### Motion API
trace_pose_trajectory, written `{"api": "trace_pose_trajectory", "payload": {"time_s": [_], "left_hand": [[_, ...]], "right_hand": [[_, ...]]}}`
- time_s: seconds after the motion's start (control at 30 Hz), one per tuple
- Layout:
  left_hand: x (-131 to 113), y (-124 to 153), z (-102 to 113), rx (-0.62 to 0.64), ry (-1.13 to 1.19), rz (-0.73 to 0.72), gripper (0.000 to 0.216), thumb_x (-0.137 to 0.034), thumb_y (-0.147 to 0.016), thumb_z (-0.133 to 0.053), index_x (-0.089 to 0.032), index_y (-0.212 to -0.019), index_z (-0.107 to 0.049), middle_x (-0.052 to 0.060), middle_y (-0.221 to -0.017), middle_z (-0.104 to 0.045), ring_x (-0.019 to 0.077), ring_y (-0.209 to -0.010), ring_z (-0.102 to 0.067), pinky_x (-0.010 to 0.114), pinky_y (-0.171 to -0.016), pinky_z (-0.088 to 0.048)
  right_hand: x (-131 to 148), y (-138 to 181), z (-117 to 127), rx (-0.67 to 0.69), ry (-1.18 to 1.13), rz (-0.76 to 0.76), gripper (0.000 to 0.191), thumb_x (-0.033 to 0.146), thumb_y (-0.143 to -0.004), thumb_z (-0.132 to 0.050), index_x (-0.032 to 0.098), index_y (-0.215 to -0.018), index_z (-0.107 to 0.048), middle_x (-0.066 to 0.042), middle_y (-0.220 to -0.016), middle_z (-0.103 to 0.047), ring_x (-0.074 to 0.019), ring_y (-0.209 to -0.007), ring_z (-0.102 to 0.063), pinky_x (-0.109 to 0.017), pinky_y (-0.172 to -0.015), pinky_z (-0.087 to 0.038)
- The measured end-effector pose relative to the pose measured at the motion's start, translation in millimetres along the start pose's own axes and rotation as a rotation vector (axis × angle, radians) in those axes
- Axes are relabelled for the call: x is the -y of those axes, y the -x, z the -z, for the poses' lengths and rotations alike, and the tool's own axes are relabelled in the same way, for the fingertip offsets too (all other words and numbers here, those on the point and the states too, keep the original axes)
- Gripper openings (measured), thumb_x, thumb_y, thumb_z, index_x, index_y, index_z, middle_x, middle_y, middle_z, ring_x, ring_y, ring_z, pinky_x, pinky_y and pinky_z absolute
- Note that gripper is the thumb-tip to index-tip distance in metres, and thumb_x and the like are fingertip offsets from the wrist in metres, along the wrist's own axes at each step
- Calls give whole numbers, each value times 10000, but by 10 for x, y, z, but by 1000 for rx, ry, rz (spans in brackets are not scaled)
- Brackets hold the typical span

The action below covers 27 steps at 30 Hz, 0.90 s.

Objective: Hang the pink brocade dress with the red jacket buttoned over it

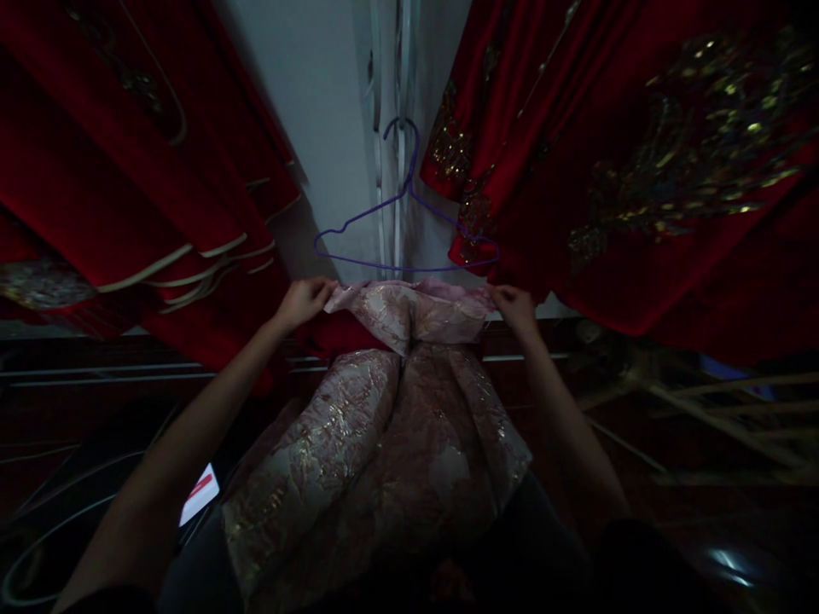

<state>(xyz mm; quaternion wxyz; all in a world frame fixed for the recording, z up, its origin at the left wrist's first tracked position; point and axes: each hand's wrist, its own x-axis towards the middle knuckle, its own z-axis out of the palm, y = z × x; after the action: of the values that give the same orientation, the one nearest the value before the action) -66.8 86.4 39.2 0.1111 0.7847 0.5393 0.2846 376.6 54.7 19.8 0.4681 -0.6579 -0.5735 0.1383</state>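
A pale pink garment (pixel 390 426) with gold shimmer hangs down in front of me from its top edge. My left hand (pixel 304 300) is closed on the garment's upper left corner. My right hand (pixel 515 307) is closed on its upper right corner. Both hands hold the top edge stretched just under a purple wire hanger (pixel 409 226), which hangs from a hook against a white wall strip. The garment's top edge sits right below the hanger's bottom bar; whether they touch is unclear.
Red garments with white trim (pixel 159 196) hang at the left. Red garments with gold embroidery (pixel 640 170) hang at the right, close to the hanger. A lit phone screen (pixel 200 493) lies low at the left. Dark floor and thin pale rods (pixel 704 409) lie at the right.
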Motion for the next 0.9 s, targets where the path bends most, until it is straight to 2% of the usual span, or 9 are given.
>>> {"api": "trace_pose_trajectory", "payload": {"time_s": [0.1,0.17,0.23,0.3,0.4,0.5,0.6,0.73,0.9], "left_hand": [[-409,-98,-34,-30,62,-113,425,-478,-911,-396,-153,-941,-668,47,-814,-703,151,-695,-605,238,-663,-433],[-682,-213,-83,-63,90,-264,384,-442,-926,-398,-158,-915,-656,60,-923,-709,163,-815,-631,269,-781,-467],[-900,-328,-184,-63,83,-433,332,-395,-934,-403,-167,-900,-643,78,-1157,-665,186,-1057,-597,328,-965,-431],[-1047,-410,-333,-24,22,-522,292,-363,-935,-410,-176,-892,-630,77,-1312,-587,207,-1236,-500,412,-1105,-317],[-1154,-424,-576,23,-51,-518,270,-331,-941,-399,-185,-887,-619,73,-1370,-545,216,-1317,-434,497,-1173,-159],[-1189,-303,-696,13,-20,-462,290,-325,-956,-365,-195,-908,-620,67,-1344,-570,188,-1238,-513,480,-1173,-161],[-1218,-84,-624,-38,23,-429,289,-334,-959,-374,-210,-908,-630,36,-1232,-647,174,-1137,-570,447,-1129,-242],[-1289,252,-351,-104,-47,-440,244,-327,-946,-429,-219,-918,-646,28,-1200,-665,196,-1112,-561,442,-1062,-287],[-1274,500,-80,-193,-102,-442,207,-308,-929,-474,-223,-937,-662,30,-1139,-690,205,-1070,-569,457,-1067,-261]], "right_hand": [[117,261,-106,108,-154,90,337,478,-805,-560,168,-722,-663,-46,-747,-691,-178,-724,-618,-286,-707,-468],[236,396,-134,161,-230,121,337,492,-819,-557,178,-759,-665,-33,-775,-684,-172,-747,-615,-288,-728,-472],[337,488,-128,188,-282,131,334,501,-830,-556,187,-796,-666,-23,-791,-678,-168,-750,-611,-291,-732,-475],[402,538,-98,196,-302,152,325,501,-835,-560,195,-816,-666,-18,-802,-678,-169,-766,-614,-293,-742,-480],[433,549,-29,171,-294,191,303,492,-836,-570,207,-836,-672,-19,-837,-688,-177,-815,-621,-299,-768,-487],[392,511,31,66,-305,175,304,495,-827,-578,209,-854,-677,-26,-853,-691,-177,-801,-620,-307,-763,-489],[285,451,66,-86,-336,105,317,497,-806,-591,195,-853,-673,-36,-838,-690,-177,-777,-615,-306,-743,-487],[104,371,98,-250,-326,40,336,503,-776,-600,178,-832,-665,-34,-805,-680,-172,-763,-608,-305,-741,-478],[-26,327,120,-322,-315,-73,356,503,-735,-613,160,-808,-671,-37,-766,-675,-171,-727,-606,-310,-715,-480]]}}
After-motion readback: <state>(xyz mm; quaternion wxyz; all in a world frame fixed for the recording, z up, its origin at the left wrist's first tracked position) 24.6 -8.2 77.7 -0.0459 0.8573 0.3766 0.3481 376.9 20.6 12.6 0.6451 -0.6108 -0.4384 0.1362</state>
